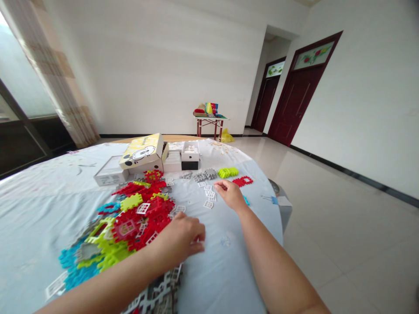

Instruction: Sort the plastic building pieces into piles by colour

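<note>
My left hand (pixel 188 233) is over the right edge of a heap of plastic building pieces (pixel 163 209) in red, lime, blue, grey and white. Its fingers are curled toward the thumb; a speck of white shows by the fingertips, too small to name. Farther forward, my right hand (pixel 228 195) has its fingers pinched together, and whatever may be between them is hidden. Just left of it lie several small white window-shaped pieces (pixel 208 204). Beyond it are grey pieces (pixel 210 174), lime pieces (pixel 228 172) and red pieces (pixel 242 181). A blue piece (pixel 246 200) is partly behind my right wrist.
A yellow cartoon box (pixel 144 150), a white box lid (pixel 111 171) and a small white box on a black one (pixel 190 152) stand behind the heap. The cloth-covered table (pixel 225 270) curves away at right, beside a stool (pixel 285 207). A small table (pixel 209 118) is by the wall.
</note>
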{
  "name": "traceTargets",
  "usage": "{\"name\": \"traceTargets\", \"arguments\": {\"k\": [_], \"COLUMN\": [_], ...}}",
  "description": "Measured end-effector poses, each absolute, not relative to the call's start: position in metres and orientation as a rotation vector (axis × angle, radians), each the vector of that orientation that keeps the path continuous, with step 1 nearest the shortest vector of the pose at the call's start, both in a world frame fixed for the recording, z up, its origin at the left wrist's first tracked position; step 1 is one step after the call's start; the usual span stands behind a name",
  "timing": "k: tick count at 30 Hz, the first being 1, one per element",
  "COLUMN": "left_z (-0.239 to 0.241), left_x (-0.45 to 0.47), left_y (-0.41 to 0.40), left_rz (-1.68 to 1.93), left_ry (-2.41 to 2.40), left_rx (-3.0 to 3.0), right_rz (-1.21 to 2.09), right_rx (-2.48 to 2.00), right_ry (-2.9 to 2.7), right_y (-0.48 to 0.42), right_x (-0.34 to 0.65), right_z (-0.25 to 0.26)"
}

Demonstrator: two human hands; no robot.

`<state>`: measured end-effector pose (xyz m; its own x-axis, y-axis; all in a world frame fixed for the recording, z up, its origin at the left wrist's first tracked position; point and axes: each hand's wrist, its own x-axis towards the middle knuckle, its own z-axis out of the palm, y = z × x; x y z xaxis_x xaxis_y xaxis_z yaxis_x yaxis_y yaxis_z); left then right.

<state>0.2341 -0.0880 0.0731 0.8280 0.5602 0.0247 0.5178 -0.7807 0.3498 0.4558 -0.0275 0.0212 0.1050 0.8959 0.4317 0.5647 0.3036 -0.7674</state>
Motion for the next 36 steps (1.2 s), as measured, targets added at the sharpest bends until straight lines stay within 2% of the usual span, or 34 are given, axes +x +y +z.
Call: {"name": "traceTargets", "arguments": {"k": [4,10,14,20,25,29,31,36], "left_z": [0.090,0.096,0.103,0.101,0.084,0.065,0.056,0.041], "left_x": [0.257,0.265,0.224,0.135,0.070,0.030,0.016,-0.001], "left_y": [-0.042,0.009,0.018,0.017,0.015,0.024,0.028,0.027], "left_rz": [0.490,0.713,0.751,0.710,0.655,0.658,0.655,0.741], "left_ry": [1.116,1.244,1.325,1.688,1.890,2.099,2.145,2.175], "left_rx": [2.470,2.369,2.400,2.255,2.116,1.940,1.902,1.781], "right_rz": [0.419,0.404,0.457,0.757,0.729,0.817,0.739,0.246], "right_rx": [-1.410,-1.455,-1.456,-1.292,-1.193,-1.160,-1.214,-1.340], "right_ry": [-1.556,-1.620,-1.795,-2.234,-2.455,-2.403,-2.247,-1.930], "right_y": [-0.027,-0.026,-0.031,-0.046,-0.051,-0.049,-0.047,-0.041], "right_x": [0.457,0.453,0.440,0.412,0.397,0.399,0.402,0.409], "right_z": [0.021,0.018,0.017,0.022,0.020,0.017,0.018,0.023]}}
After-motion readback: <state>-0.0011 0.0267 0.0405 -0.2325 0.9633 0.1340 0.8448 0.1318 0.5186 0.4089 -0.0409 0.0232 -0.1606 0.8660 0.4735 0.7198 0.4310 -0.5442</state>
